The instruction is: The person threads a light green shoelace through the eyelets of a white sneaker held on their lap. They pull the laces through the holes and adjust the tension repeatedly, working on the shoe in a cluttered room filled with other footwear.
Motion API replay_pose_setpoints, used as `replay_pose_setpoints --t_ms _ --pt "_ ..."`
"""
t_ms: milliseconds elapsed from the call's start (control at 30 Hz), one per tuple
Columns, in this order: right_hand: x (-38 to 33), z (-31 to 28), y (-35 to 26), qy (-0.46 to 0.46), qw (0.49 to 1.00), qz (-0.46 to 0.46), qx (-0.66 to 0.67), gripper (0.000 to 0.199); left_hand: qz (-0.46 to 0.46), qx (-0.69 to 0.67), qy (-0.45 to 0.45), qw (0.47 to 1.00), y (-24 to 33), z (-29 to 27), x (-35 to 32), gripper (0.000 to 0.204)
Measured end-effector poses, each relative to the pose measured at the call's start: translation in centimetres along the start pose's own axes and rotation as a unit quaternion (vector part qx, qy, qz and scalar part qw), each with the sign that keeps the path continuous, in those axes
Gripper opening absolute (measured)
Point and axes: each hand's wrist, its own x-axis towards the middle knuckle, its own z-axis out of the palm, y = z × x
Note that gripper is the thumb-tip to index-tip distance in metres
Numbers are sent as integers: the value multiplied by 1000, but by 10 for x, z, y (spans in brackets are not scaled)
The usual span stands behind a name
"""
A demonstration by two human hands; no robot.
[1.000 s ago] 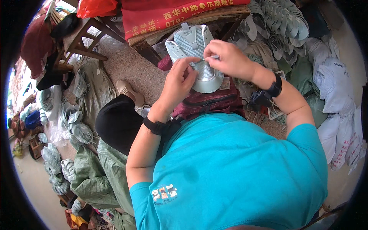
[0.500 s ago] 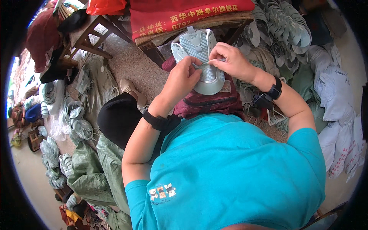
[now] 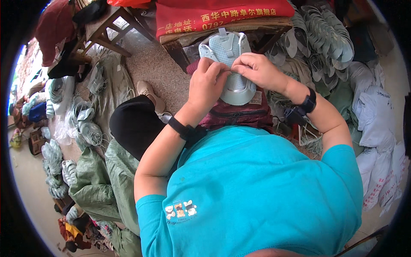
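A pale green shoe upper (image 3: 229,64) with a mesh middle lies on a dark red bag (image 3: 239,115) in my lap. My left hand (image 3: 207,83) presses on its left side, fingers bent over the mesh. My right hand (image 3: 256,70) pinches at the upper's middle, fingertips almost meeting those of the left hand. What is pinched between the fingertips is too small to tell. Both wrists wear black bands.
A wooden bench (image 3: 201,36) draped with a red banner (image 3: 222,15) stands just beyond the shoe. Stacks of pale green uppers (image 3: 325,43) lie at the right, white bags (image 3: 379,128) further right, green sacks (image 3: 102,184) and bundled uppers (image 3: 83,126) at the left.
The view has shifted slightly. Both hands have stayed on the shoe upper, fingertips drawing closer together over its middle.
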Motion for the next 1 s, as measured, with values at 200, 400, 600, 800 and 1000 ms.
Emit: replay_pose_setpoints --t_ms 200,400,600,800,1000 --pt "7 -11 -6 -80 984 101 123 19 96 121 -60 986 -1 -10 13 8" --pt "-5 -28 -4 -94 943 205 243 16 34 248 71 965 -46 -102 1 9" --pt "-37 -50 14 -98 942 278 158 14 -5 727 22 687 -233 -373 -120 12" --pt "-65 -55 71 -5 971 51 -235 14 -428 -129 416 792 -289 -477 -259 12" --pt "-80 -75 98 104 920 373 -63 22 -408 -442 371 708 -243 -349 -137 9"
